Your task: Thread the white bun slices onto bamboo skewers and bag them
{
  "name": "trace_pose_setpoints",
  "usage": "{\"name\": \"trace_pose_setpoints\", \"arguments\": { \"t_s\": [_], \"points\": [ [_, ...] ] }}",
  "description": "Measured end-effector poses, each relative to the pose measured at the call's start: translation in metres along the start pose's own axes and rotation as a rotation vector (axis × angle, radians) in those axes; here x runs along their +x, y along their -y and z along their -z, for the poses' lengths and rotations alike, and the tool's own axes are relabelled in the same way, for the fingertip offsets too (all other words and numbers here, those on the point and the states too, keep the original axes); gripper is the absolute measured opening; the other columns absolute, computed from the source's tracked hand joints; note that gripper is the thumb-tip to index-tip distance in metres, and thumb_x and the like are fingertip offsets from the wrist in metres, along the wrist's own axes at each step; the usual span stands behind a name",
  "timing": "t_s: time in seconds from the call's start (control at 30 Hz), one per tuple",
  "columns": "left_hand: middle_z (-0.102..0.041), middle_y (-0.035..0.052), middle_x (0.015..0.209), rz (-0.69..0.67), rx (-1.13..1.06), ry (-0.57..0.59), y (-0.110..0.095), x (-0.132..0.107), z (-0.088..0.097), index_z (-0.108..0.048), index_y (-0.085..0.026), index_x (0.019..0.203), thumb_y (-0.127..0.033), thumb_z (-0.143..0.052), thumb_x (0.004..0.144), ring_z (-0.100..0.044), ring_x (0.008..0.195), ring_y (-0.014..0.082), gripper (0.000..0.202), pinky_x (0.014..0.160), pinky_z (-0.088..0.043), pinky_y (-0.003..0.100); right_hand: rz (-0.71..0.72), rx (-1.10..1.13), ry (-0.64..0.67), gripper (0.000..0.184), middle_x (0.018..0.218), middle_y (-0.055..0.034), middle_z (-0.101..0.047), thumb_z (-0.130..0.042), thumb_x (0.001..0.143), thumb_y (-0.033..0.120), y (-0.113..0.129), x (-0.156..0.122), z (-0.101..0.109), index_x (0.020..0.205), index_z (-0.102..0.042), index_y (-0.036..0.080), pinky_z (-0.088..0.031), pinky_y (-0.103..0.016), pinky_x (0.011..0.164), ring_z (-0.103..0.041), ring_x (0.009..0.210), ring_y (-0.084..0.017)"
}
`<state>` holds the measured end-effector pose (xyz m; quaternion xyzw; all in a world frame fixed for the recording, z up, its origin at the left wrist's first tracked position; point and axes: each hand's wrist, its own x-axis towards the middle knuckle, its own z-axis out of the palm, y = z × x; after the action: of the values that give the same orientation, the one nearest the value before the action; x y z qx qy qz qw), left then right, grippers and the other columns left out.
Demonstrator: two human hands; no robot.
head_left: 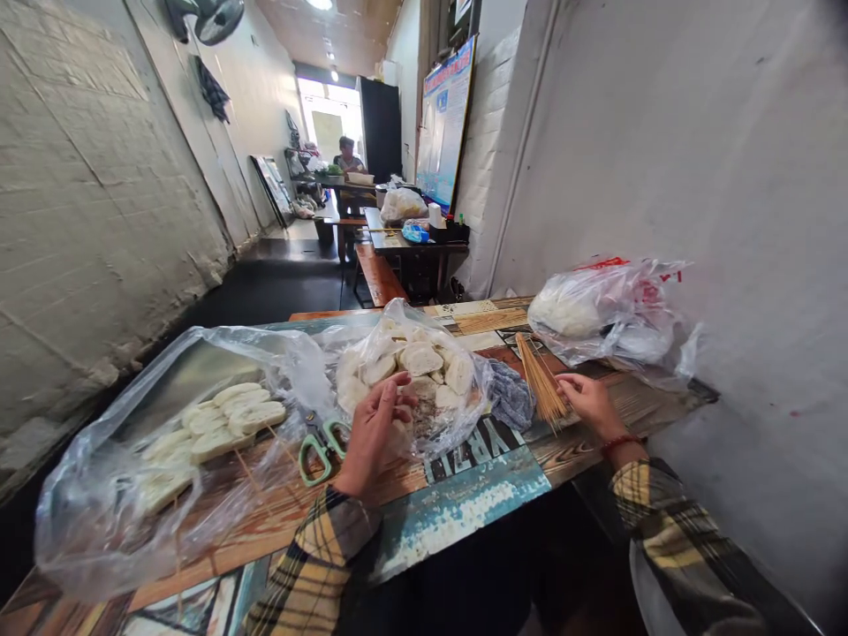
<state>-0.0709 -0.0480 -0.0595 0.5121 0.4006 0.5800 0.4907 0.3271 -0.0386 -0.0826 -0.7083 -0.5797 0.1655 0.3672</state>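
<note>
My left hand [376,431] is over the near left side of a clear plastic bag [464,424] full of pale sliced food pieces [421,358]. Its fingers are loosely bent and apart, and I see nothing held in them. At the right, my right hand [592,404] pinches at the edge of a fanned bundle of bamboo skewers [538,380], its thumb and forefinger closed on a thin skewer. Farther left, a large clear bag [86,495] lies open with several pale slices [248,411] threaded on skewers. Green-handled scissors [314,459] lie between the two bags.
A grey cloth [511,395] lies between the food bag and the skewers. A tied plastic bag [596,309] sits at the right by the wall. Beyond this patterned table [477,512] stand a bench [381,276], another table with bags, and a seated person [349,157].
</note>
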Motion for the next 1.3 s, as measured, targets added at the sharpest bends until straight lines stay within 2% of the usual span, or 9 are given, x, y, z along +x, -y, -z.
{"name": "trace_pose_setpoints", "arguments": {
  "t_s": [0.13, 0.33, 0.5, 0.6, 0.87, 1.0, 1.13, 1.23, 1.3],
  "points": [
    [-0.072, 0.0083, 0.092, 0.029, 0.02, 0.03, 0.002, 0.001, -0.001, -0.073, -0.016, 0.094, -0.049, -0.062, 0.085, -0.065, 0.078, 0.0168, 0.036, 0.061, -0.047, 0.024, 0.179, -0.095, 0.059, 0.022, 0.093, -0.007, -0.075, -0.056, 0.086, 0.025, 0.0, -0.013, -0.006, 0.096, -0.075, 0.02, -0.052, -0.034, 0.082, -0.068, 0.088, -0.021],
    [-0.071, 0.0075, 0.097, 0.037, -0.041, -0.032, 0.0, 0.001, -0.005, -0.071, -0.017, 0.099, -0.044, -0.072, 0.076, -0.066, 0.072, 0.0153, 0.035, 0.056, -0.046, 0.023, 0.371, -0.169, 0.115, 0.031, 0.11, -0.009, -0.073, -0.05, 0.089, 0.02, 0.017, -0.02, -0.025, 0.109, -0.073, 0.022, -0.047, -0.035, 0.092, -0.065, 0.102, -0.023],
    [-0.071, 0.0071, 0.091, 0.093, -0.134, -0.07, -0.001, 0.0, -0.004, -0.071, -0.016, 0.094, -0.046, -0.074, 0.073, -0.065, 0.067, 0.0137, 0.037, 0.053, -0.044, 0.022, 0.46, -0.219, 0.073, 0.032, 0.098, -0.0103, -0.074, -0.046, 0.088, 0.018, 0.013, -0.017, -0.038, 0.102, -0.075, 0.02, -0.051, -0.037, 0.081, -0.068, 0.088, -0.024],
    [-0.071, 0.0069, 0.092, 0.103, -0.18, -0.076, 0.0, 0.0, -0.003, -0.07, -0.016, 0.094, -0.046, -0.074, 0.073, -0.065, 0.066, 0.0127, 0.036, 0.053, -0.043, 0.021, 0.494, -0.231, 0.04, 0.031, 0.095, -0.0098, -0.074, -0.047, 0.084, 0.016, 0.009, -0.017, -0.043, 0.097, -0.075, 0.02, -0.053, -0.04, 0.082, -0.069, 0.088, -0.025],
    [-0.069, 0.0053, 0.087, 0.113, -0.303, -0.152, 0.0, 0.0, 0.003, -0.069, -0.014, 0.091, -0.045, -0.076, 0.07, -0.064, 0.065, 0.0115, 0.038, 0.053, -0.043, 0.021, 0.59, -0.215, 0.049, 0.025, 0.093, -0.0095, -0.075, -0.048, 0.087, 0.024, 0.018, -0.033, -0.031, 0.092, -0.072, 0.021, -0.055, -0.042, 0.084, -0.07, 0.09, -0.026],
    [-0.069, 0.0041, 0.085, 0.109, -0.342, -0.198, 0.002, 0.001, 0.004, -0.068, -0.015, 0.092, -0.046, -0.076, 0.069, -0.064, 0.064, 0.0115, 0.04, 0.053, -0.043, 0.021, 0.644, -0.186, 0.018, 0.026, 0.101, -0.0107, -0.075, -0.049, 0.09, 0.029, 0.049, -0.051, -0.009, 0.102, -0.072, 0.024, -0.052, -0.046, 0.091, -0.069, 0.096, -0.028],
    [-0.068, 0.0032, 0.081, 0.053, -0.234, -0.267, 0.003, 0.001, 0.003, -0.068, -0.015, 0.094, -0.044, -0.074, 0.071, -0.062, 0.063, 0.0114, 0.038, 0.055, -0.043, 0.022, 0.677, -0.149, -0.143, 0.025, 0.107, -0.0094, -0.073, -0.05, 0.093, 0.031, 0.104, -0.079, 0.017, 0.108, -0.07, 0.029, -0.049, -0.047, 0.095, -0.067, 0.101, -0.029],
    [-0.069, 0.0041, 0.083, 0.029, -0.14, -0.261, 0.003, 0.001, 0.002, -0.068, -0.015, 0.093, -0.043, -0.072, 0.072, -0.062, 0.064, 0.0121, 0.035, 0.055, -0.044, 0.023, 0.683, -0.116, -0.264, 0.022, 0.1, -0.0081, -0.072, -0.047, 0.095, 0.033, 0.146, -0.097, 0.031, 0.098, -0.069, 0.031, -0.049, -0.046, 0.093, -0.066, 0.1, -0.029],
    [-0.069, 0.0045, 0.083, 0.024, -0.104, -0.245, 0.004, 0.001, 0.002, -0.069, -0.015, 0.093, -0.043, -0.071, 0.073, -0.063, 0.065, 0.0126, 0.034, 0.055, -0.043, 0.023, 0.643, -0.06, -0.272, 0.022, 0.09, -0.0063, -0.071, -0.045, 0.097, 0.034, 0.166, -0.105, 0.034, 0.092, -0.066, 0.031, -0.052, -0.043, 0.086, -0.068, 0.09, -0.026]
  ]
}}
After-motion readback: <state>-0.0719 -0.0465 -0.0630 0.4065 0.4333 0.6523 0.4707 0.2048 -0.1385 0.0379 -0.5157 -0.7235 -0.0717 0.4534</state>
